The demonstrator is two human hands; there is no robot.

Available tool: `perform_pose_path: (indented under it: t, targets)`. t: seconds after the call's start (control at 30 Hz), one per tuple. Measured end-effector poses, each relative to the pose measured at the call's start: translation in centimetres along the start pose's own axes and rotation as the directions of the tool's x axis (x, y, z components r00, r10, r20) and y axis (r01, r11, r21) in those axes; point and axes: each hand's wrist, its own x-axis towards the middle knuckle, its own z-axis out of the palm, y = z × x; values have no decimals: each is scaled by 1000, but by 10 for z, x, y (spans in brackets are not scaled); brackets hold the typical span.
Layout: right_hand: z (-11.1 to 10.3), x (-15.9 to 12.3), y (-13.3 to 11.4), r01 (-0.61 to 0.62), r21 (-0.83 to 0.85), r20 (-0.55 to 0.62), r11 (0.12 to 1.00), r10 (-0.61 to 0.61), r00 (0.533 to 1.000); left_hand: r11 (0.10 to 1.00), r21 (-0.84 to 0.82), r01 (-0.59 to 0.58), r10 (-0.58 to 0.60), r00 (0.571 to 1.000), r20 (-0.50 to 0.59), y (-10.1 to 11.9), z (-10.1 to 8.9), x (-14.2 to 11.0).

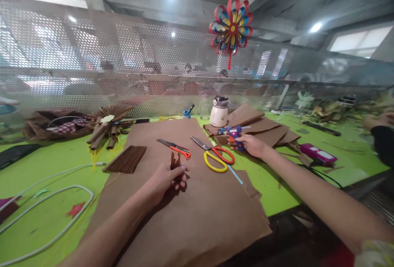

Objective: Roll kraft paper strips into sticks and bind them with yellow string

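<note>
Paper (174, 160), brown and narrow, sits mid-frame pinched in the grip of the left hand (175, 176) while the right hand (250, 144) clasps a glue gun (236, 134) right of centre, seemingly a gluing step that calls next for careful aim.

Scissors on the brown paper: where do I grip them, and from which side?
Probably best by the yellow loop and orange loop of the scissors, coming from the near right: the loops lie toward the wearer, while the blades point away and leftward. The right hand holds the glue gun, so would need freeing first.
</note>
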Motion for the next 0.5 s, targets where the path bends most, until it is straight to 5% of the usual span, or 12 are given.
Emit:
perform_pose_path:
  t: [0.13,0.5]
  targets:
    - [5,16,-2,27,-33,-18,999,-28,999,1000,26,-1,1,1000,-12,1,0,-1]
    - [39,-12,-44,122,-143,19,982,-121,993,999,-43,-23,24,1000,8,-2,0,1]
